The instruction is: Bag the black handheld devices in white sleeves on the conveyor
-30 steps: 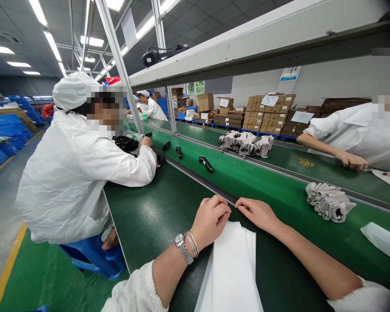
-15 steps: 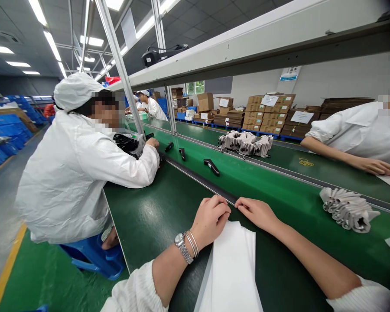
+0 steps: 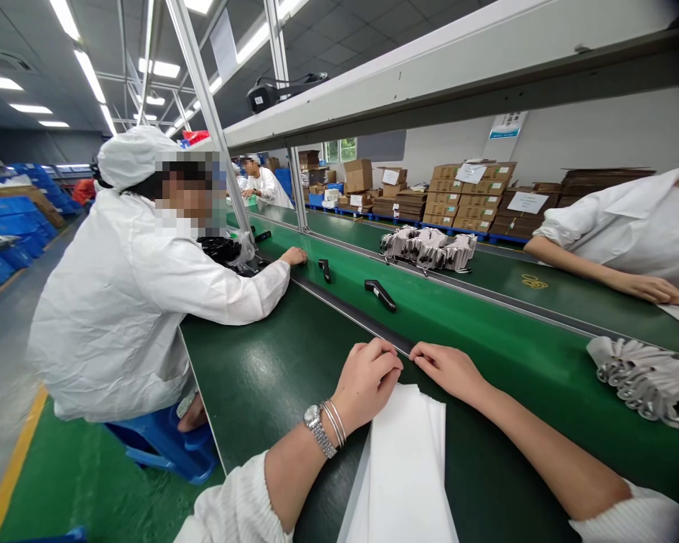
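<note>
My left hand (image 3: 373, 377) rests at the top end of a stack of white sheets (image 3: 407, 460), its fingers curled in. I see nothing held in it. My right hand (image 3: 450, 371) lies just right of it at the black edge strip of the conveyor, fingers bent and close together, with no object visible in them. A small gap parts the two hands. Beyond them on the green belt (image 3: 464, 332) lie a black angled handheld device (image 3: 380, 295) and a smaller black piece (image 3: 324, 270). Neither is touched by my hands.
A co-worker in white (image 3: 147, 286) sits at left, one hand over the belt. Another person's hands (image 3: 656, 289) are at far right. Grey-white bundles (image 3: 648, 381) lie on the belt and on the far bench, beside yellow rubber bands (image 3: 534, 281). A metal shelf (image 3: 396, 98) spans overhead.
The black devices and the near grey-white bundle have shifted right along the belt. The left co-worker's hand has reached further right over the belt. My hands have stayed in place.
</note>
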The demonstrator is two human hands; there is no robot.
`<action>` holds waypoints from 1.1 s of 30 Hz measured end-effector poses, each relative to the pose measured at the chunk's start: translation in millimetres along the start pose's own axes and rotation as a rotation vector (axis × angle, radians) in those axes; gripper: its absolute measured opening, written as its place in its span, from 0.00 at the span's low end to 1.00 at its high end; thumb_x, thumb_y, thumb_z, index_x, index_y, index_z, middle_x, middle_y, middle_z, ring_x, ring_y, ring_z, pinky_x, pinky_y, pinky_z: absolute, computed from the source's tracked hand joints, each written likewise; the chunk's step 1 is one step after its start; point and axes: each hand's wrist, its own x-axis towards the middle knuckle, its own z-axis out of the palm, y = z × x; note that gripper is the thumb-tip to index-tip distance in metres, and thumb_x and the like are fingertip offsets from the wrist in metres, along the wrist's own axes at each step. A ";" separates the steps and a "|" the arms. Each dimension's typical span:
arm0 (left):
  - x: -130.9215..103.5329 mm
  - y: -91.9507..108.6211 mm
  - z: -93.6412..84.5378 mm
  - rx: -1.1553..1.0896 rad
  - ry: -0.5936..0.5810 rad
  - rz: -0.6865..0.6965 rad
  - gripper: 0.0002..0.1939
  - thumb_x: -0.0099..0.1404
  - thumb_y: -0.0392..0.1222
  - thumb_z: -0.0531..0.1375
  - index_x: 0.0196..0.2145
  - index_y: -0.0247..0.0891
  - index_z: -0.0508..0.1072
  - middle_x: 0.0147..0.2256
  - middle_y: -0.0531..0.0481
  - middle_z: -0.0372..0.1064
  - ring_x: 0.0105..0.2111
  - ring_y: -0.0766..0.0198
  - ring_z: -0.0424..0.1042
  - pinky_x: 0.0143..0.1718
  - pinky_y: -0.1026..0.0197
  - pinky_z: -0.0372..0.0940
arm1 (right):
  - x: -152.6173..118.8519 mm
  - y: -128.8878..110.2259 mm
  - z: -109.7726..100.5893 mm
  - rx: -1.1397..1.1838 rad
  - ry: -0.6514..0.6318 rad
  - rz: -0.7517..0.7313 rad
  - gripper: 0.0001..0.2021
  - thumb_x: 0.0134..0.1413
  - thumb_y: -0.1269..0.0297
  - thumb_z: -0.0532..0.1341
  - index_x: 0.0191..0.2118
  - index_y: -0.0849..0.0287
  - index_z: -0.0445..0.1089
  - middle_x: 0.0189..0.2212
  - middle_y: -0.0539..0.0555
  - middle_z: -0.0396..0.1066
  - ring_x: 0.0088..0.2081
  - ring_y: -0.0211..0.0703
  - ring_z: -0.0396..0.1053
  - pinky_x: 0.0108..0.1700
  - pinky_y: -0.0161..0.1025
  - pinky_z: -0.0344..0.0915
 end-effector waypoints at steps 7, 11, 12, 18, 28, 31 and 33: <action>0.2 0.0 0.6 0.001 -0.011 0.000 0.08 0.68 0.34 0.52 0.37 0.39 0.70 0.42 0.50 0.68 0.45 0.67 0.69 0.47 0.58 0.59 | 0.5 2.0 0.2 -0.005 0.003 0.000 0.11 0.61 0.62 0.50 0.38 0.50 0.69 0.35 0.45 0.75 0.34 0.41 0.70 0.31 0.35 0.54; -0.2 -0.2 0.8 0.002 -0.018 0.002 0.08 0.68 0.35 0.51 0.37 0.39 0.70 0.42 0.50 0.68 0.45 0.67 0.69 0.46 0.58 0.59 | 1.4 0.8 -0.2 -0.006 0.002 0.001 0.11 0.61 0.62 0.50 0.38 0.50 0.69 0.35 0.45 0.75 0.34 0.41 0.70 0.31 0.35 0.54; -0.4 -0.4 0.8 0.004 -0.020 0.002 0.08 0.68 0.35 0.51 0.37 0.39 0.70 0.42 0.50 0.68 0.45 0.67 0.69 0.46 0.58 0.59 | 1.5 0.4 -0.3 -0.006 0.001 0.003 0.11 0.61 0.62 0.50 0.38 0.50 0.69 0.35 0.44 0.75 0.34 0.41 0.70 0.31 0.35 0.54; -0.3 -1.1 0.8 0.002 -0.017 0.003 0.07 0.68 0.35 0.52 0.37 0.40 0.70 0.42 0.51 0.68 0.46 0.68 0.69 0.46 0.59 0.59 | 1.1 -0.4 0.3 -0.010 0.002 0.004 0.11 0.61 0.61 0.50 0.39 0.49 0.69 0.36 0.44 0.75 0.35 0.41 0.70 0.32 0.35 0.54; 0.3 -0.2 0.0 0.006 -0.014 0.011 0.07 0.68 0.35 0.52 0.36 0.40 0.70 0.41 0.51 0.68 0.45 0.68 0.69 0.46 0.59 0.59 | 0.2 -1.9 -1.3 -0.015 0.002 0.007 0.11 0.61 0.61 0.49 0.38 0.49 0.69 0.35 0.45 0.75 0.35 0.42 0.70 0.31 0.36 0.54; 0.0 0.5 -0.1 0.013 -0.017 0.015 0.07 0.68 0.34 0.52 0.36 0.39 0.70 0.42 0.51 0.69 0.45 0.68 0.69 0.46 0.59 0.60 | 0.0 -1.2 -0.4 -0.017 0.007 0.002 0.11 0.61 0.61 0.49 0.39 0.49 0.69 0.35 0.45 0.75 0.35 0.41 0.70 0.31 0.36 0.54; -0.2 0.6 -0.2 0.019 -0.018 0.019 0.08 0.68 0.34 0.52 0.36 0.39 0.70 0.42 0.51 0.69 0.45 0.67 0.69 0.46 0.59 0.60 | 0.1 -0.6 0.2 -0.020 0.010 -0.001 0.11 0.61 0.61 0.50 0.39 0.49 0.69 0.35 0.45 0.75 0.34 0.41 0.70 0.31 0.36 0.55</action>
